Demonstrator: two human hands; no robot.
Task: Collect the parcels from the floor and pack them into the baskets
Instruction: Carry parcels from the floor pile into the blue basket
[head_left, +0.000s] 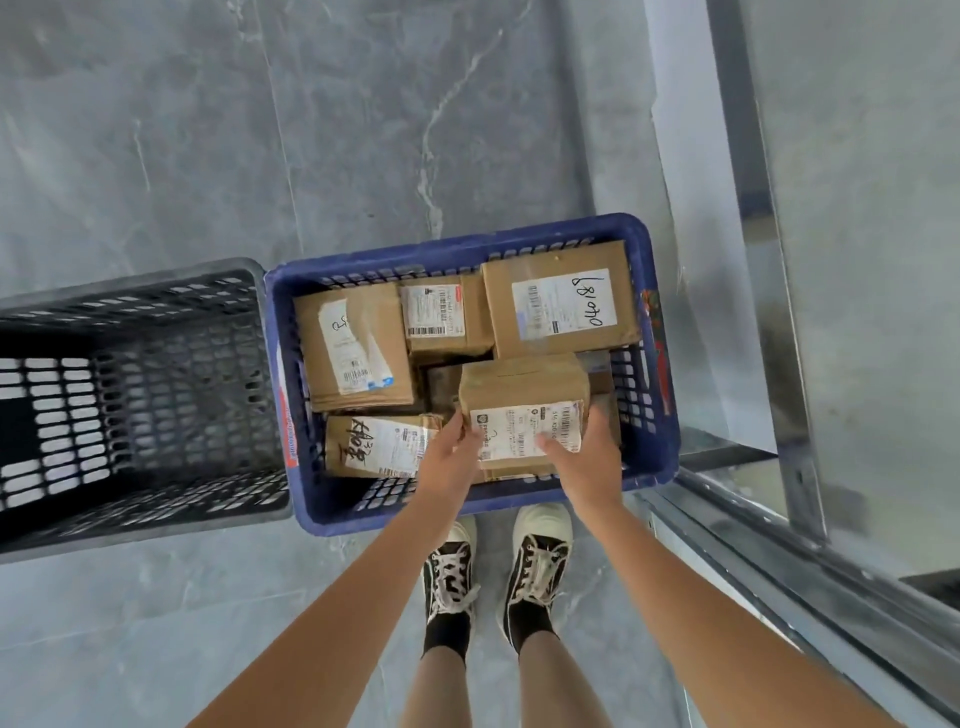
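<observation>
A blue plastic basket (660, 332) stands on the floor in front of my feet and holds several brown cardboard parcels with white labels. Both hands hold one brown parcel (522, 387) over the basket's near right part. My left hand (449, 454) grips its left edge and my right hand (587, 457) grips its right side, thumb on the white label. A larger parcel marked "04018" (558, 299) lies at the far right of the basket. Another parcel with black scribble (376, 444) lies at the near left.
A dark grey basket (130, 291) with no parcels visible inside stands against the blue one on its left. A metal rack frame (769, 322) and its low rail run along the right. Grey marbled floor tiles (311, 130) lie beyond the baskets. My two shoes (493, 566) stand just behind the blue basket.
</observation>
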